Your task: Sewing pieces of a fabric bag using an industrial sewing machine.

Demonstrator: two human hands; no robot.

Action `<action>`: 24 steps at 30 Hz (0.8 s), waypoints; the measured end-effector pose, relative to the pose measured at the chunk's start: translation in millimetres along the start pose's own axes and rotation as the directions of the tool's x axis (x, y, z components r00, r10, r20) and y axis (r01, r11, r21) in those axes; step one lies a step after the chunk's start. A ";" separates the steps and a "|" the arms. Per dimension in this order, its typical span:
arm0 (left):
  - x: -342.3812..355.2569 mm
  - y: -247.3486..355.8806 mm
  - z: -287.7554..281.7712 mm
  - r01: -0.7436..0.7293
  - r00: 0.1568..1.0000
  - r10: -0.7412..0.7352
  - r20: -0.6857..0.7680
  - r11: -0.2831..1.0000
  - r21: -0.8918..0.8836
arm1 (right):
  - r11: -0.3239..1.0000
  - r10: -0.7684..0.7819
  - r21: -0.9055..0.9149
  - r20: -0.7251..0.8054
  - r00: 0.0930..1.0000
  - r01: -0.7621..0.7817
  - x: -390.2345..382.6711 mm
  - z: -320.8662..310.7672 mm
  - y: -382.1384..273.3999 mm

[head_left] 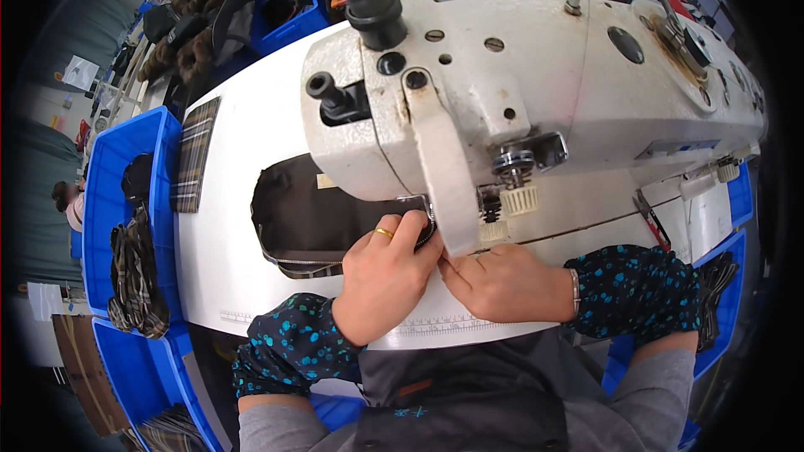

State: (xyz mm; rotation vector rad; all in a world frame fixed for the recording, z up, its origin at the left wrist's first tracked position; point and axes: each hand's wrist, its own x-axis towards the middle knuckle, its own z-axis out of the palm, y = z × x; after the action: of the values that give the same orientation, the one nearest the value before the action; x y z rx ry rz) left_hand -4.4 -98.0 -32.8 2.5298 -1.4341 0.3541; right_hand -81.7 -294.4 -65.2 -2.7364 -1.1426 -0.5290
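A dark brown, rounded fabric piece (306,213) with a zipper along its edge lies on the white sewing table, its right end under the head of a white sewing machine (477,59). My left hand (389,272), with a gold ring, grips the near right edge of this piece beside the needle area, fingers bent and pressed together. Close against its fingertips, my right hand (507,285) is closed, thumb and forefinger pinched; what they hold is hidden. The machine's curved lever (444,176) blocks the view of the needle.
Folded plaid fabric (195,155) lies at the table's left edge. Blue bins (159,226) with plaid and dark pieces stand left; another blue bin (724,310) is at right. Red-and-black snips (651,220) lie right of the machine. A printed ruler (435,326) runs along the near edge.
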 end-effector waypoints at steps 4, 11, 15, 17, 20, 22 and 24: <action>3.9 -4.3 4.3 0.021 1.000 -0.021 0.016 1.000 -0.013 | 1.000 0.008 -0.009 -0.091 0.996 -0.009 2.8 9.2 5.9; 13.4 -16.5 16.6 0.104 0.989 -0.104 0.101 0.995 0.008 | 0.992 0.120 -0.028 -0.061 0.991 -0.122 6.6 16.8 15.9; 12.4 -19.0 14.9 0.104 0.990 -0.103 0.096 0.995 -0.008 | 0.987 0.156 0.045 -0.089 0.984 -0.153 3.3 23.8 15.7; 13.2 -20.3 17.3 0.098 0.995 -0.098 0.009 0.994 -0.039 | 0.983 0.167 0.100 -0.116 0.979 -0.156 3.3 26.3 16.2; 16.8 -19.0 12.3 0.097 0.995 -0.096 0.011 0.994 -0.047 | 0.984 0.158 0.105 -0.124 0.980 -0.145 5.7 19.1 16.1; 17.4 -19.5 13.2 0.094 0.996 -0.094 0.011 0.994 -0.060 | 0.982 0.162 0.116 -0.116 0.980 -0.149 6.3 18.8 16.3; 18.4 -20.4 13.3 0.095 0.995 -0.095 0.011 0.993 -0.071 | 0.980 0.163 0.129 -0.109 0.981 -0.149 8.0 18.4 17.2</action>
State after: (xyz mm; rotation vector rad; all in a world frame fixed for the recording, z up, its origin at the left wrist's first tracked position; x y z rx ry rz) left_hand 23.7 -106.6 -41.1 2.5335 -1.2993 0.2717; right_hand -59.3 -296.7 -79.1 -2.6240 -0.8926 -0.5740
